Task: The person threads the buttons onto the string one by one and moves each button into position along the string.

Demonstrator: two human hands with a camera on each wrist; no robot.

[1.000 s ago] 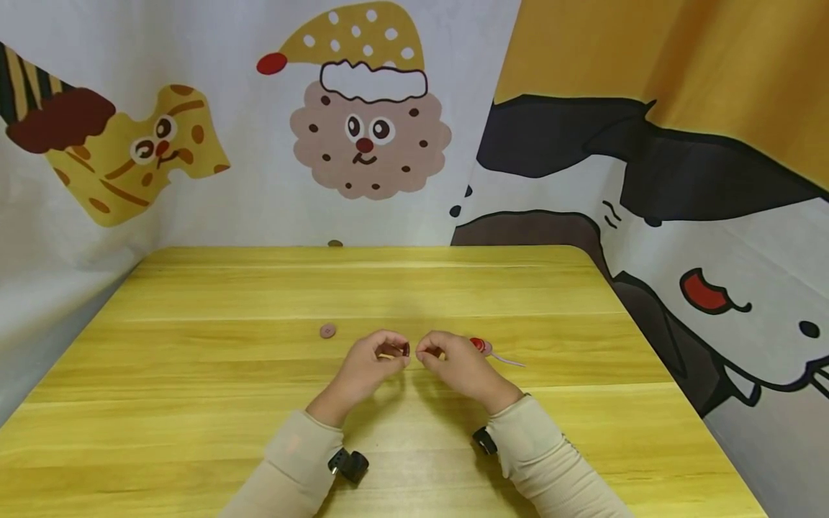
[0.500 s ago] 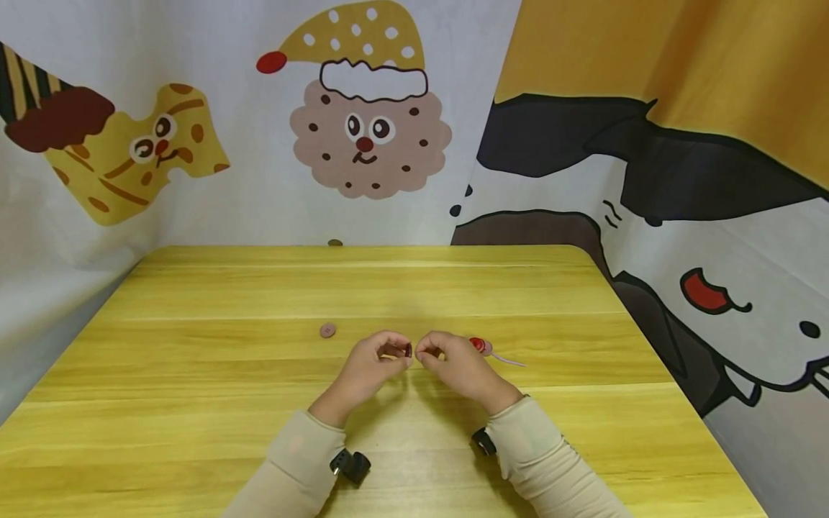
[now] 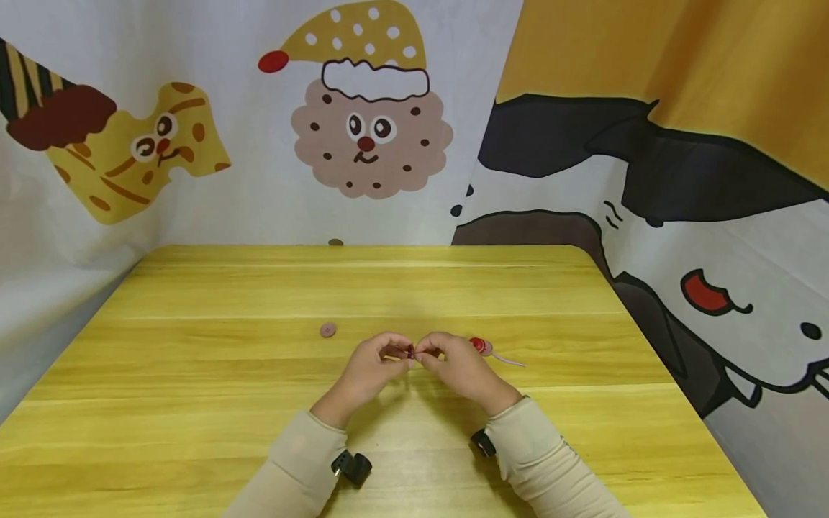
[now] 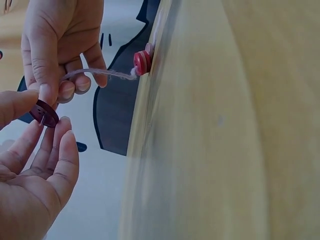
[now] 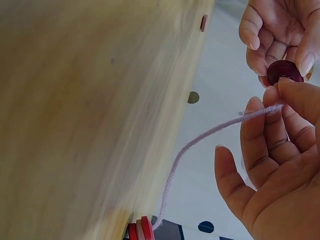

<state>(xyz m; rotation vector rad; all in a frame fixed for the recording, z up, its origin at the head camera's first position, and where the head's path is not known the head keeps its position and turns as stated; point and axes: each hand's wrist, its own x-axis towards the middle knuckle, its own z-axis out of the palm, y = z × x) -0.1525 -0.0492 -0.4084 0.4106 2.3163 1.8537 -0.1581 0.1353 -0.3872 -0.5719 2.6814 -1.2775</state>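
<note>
My left hand (image 3: 369,363) pinches a dark maroon button (image 4: 47,114) between thumb and fingers, holding it on edge above the table. Facing it, my right hand (image 3: 463,363) pinches the end of a lilac yarn (image 5: 200,137) right at the button's face. A small pale tip shows at the button's holes in the left wrist view. From the right fingers the yarn runs down to a stack of red and pink buttons (image 5: 140,229) threaded on it. In the head view that stack lies just beyond the right hand, partly hidden by it, with a yarn tail trailing right.
A loose dusty-pink button (image 3: 327,330) lies on the wooden table (image 3: 194,403), beyond and left of the left hand. A printed curtain (image 3: 246,194) hangs behind the table's far edge. Each sleeve carries a black wrist camera (image 3: 352,469).
The left hand has shifted slightly right, bringing the maroon button up to the right fingertips. The gap between the two hands has closed. The stack and loose button stay in place.
</note>
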